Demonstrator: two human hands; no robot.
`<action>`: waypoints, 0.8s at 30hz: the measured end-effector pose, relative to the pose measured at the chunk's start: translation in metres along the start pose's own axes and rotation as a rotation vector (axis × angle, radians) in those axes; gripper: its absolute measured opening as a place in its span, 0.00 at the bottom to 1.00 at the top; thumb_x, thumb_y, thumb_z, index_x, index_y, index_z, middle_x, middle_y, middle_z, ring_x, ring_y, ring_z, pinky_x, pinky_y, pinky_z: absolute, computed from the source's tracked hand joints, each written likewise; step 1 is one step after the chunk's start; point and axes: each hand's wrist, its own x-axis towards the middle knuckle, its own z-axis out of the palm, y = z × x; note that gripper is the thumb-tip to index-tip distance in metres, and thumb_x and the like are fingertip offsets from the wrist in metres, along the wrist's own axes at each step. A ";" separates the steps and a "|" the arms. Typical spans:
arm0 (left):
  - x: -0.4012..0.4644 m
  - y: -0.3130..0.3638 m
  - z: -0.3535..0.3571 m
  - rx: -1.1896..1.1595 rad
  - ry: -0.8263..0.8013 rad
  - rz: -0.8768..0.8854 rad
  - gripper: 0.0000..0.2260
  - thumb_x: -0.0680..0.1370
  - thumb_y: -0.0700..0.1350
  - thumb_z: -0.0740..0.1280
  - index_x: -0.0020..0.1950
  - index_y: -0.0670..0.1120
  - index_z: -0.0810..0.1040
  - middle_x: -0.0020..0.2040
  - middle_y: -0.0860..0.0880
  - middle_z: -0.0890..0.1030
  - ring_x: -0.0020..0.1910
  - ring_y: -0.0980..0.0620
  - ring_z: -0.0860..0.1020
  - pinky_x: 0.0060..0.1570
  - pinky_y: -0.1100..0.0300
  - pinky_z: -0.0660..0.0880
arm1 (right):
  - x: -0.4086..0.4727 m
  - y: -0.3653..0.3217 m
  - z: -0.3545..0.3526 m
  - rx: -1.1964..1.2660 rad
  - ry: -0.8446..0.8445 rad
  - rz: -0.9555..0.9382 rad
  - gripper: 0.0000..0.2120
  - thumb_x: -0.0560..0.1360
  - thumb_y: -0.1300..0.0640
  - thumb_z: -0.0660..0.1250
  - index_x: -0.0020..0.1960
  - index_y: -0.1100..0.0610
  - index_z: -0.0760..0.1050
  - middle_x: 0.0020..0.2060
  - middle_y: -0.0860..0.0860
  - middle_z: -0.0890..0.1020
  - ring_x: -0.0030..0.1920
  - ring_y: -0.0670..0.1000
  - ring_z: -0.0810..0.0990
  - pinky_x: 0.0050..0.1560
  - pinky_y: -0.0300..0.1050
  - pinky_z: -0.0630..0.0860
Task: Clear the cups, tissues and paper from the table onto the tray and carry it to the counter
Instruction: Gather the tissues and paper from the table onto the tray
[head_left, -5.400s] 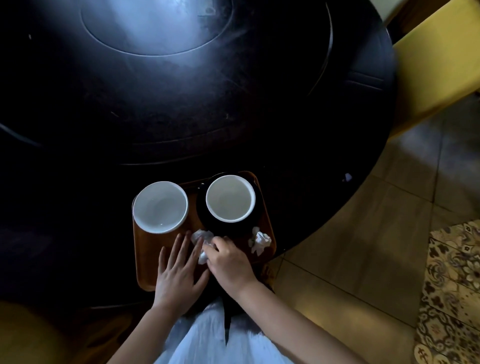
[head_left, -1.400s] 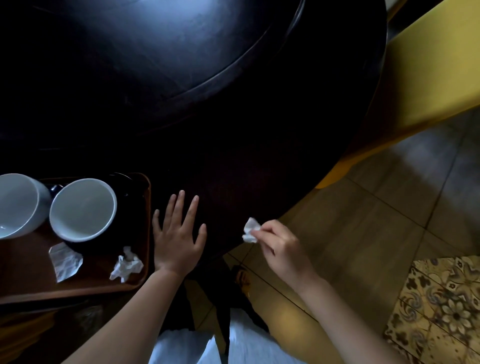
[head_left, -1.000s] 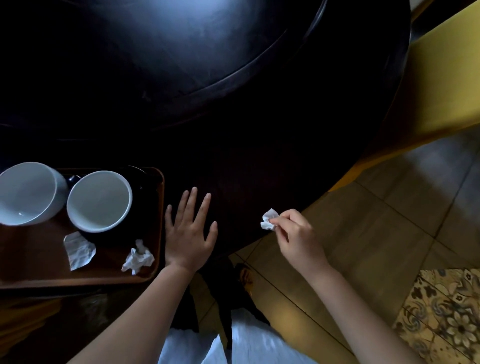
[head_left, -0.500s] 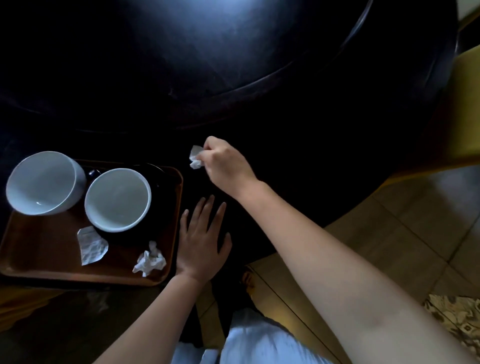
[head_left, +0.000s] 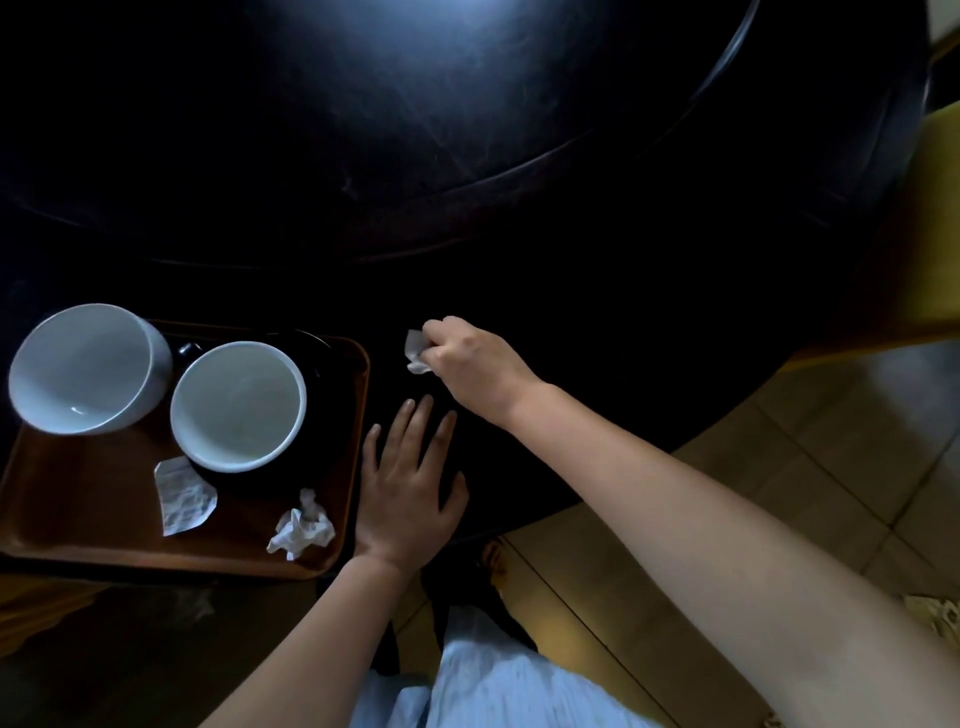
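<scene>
Right hand (head_left: 470, 364) is pinching a small tissue scrap (head_left: 415, 352) just right of the tray (head_left: 78, 519) — looks like the last bit to drop in. Left hand (head_left: 405, 493) rests flat and open beside the tray's right edge — next it needs carrying across, I'd guess.

A brown tray (head_left: 358, 415) (cups aboard) lies on the dark table (head_left: 467, 156).

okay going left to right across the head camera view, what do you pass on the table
Left white cup → flat paper scrap → right white cup → crumpled tissue → left hand flat on the table → tissue scrap pinched in the right hand.
</scene>
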 end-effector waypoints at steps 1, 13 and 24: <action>0.000 0.000 0.000 -0.001 0.001 0.000 0.26 0.73 0.53 0.58 0.70 0.47 0.65 0.73 0.43 0.65 0.74 0.48 0.56 0.70 0.46 0.52 | -0.004 0.000 -0.001 -0.001 -0.001 -0.008 0.07 0.73 0.67 0.63 0.39 0.69 0.78 0.42 0.63 0.78 0.42 0.62 0.76 0.36 0.51 0.76; -0.001 0.001 -0.002 0.005 -0.008 -0.002 0.26 0.73 0.53 0.57 0.71 0.48 0.65 0.73 0.44 0.66 0.73 0.49 0.57 0.70 0.47 0.51 | -0.128 -0.006 0.012 0.131 0.322 0.402 0.10 0.71 0.69 0.68 0.52 0.63 0.80 0.41 0.55 0.80 0.42 0.51 0.79 0.45 0.39 0.80; -0.014 0.051 -0.024 -0.481 -0.023 0.223 0.25 0.74 0.44 0.66 0.70 0.47 0.66 0.70 0.46 0.69 0.70 0.53 0.66 0.67 0.63 0.64 | -0.167 -0.033 0.019 0.376 0.447 0.568 0.07 0.70 0.66 0.70 0.48 0.62 0.80 0.44 0.54 0.82 0.44 0.49 0.81 0.44 0.40 0.80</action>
